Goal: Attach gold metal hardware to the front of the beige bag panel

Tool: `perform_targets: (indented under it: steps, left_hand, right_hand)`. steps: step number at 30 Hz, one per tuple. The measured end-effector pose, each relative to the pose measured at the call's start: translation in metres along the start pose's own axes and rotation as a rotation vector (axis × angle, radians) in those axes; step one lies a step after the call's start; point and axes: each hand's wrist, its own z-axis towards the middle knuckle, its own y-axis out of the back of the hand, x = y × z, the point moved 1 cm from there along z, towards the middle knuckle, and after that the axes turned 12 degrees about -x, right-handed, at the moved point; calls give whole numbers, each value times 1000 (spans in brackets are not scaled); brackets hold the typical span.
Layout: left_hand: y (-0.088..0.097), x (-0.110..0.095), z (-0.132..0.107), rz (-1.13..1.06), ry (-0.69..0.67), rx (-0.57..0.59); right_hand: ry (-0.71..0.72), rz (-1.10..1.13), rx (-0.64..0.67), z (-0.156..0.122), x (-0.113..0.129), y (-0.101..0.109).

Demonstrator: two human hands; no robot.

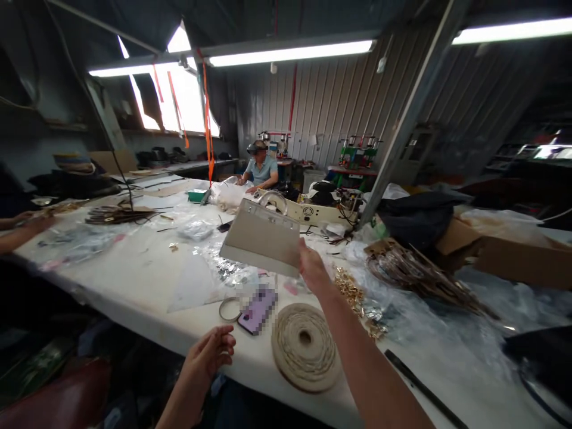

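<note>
A beige flat panel [261, 238] with small shiny fittings along its upper edge is held out over the table, tilted. My right hand [313, 267] grips it at its right edge, thumb on the near face. My left hand [210, 351] is at the table's front edge with loosely curled fingers, and I see nothing in it. Just beyond that hand lie a roll of tape [229, 308] and a purple phone [257, 311]. A wide coil of off-white strip [305, 347] lies flat under my right forearm.
Gold-coloured metal pieces [351, 289] and plastic bags [402, 322] spread over the right of the white table [147, 298]. Brown strips [420, 274] are bundled there. A dark bar [422, 387] lies near the front. A person [263, 167] sits across; another's arm [31, 232] reaches in left.
</note>
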Motion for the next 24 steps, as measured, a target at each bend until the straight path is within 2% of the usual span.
perform_targets:
  steps: [2,4,5,8,11,14,18,20,22,24]
  left_hand:
    - [9,6,-6,61,-20,-28]
    - [20,17,-9,102,-44,-86]
    - [27,23,-9,116,-53,-125]
    - [47,43,-3,196,-36,-206]
    - [50,54,6,325,-10,-168]
    - [32,48,10,438,-60,-110]
    - [-7,33,21,631,-199,10]
    - [-25,30,32,697,-234,42]
    - [-42,34,44,728,-185,44]
    - [-58,43,51,758,-109,39]
  right_hand:
    - [191,-185,71,-1,1,-25]
    - [396,-286,85,-29,-9,-31]
    - [466,-294,93,-51,-19,-28]
    - [472,-301,148,-122,-60,2]
    - [616,-415,107,-176,-99,54]
    - [673,-526,-18,-200,-118,123]
    - [710,-681,-279,-200,-120,221]
    - [728,-764,-384,-194,-116,263]
    - [699,-857,-450,-189,-116,295]
    - [640,-939,-478,-185,-120,315]
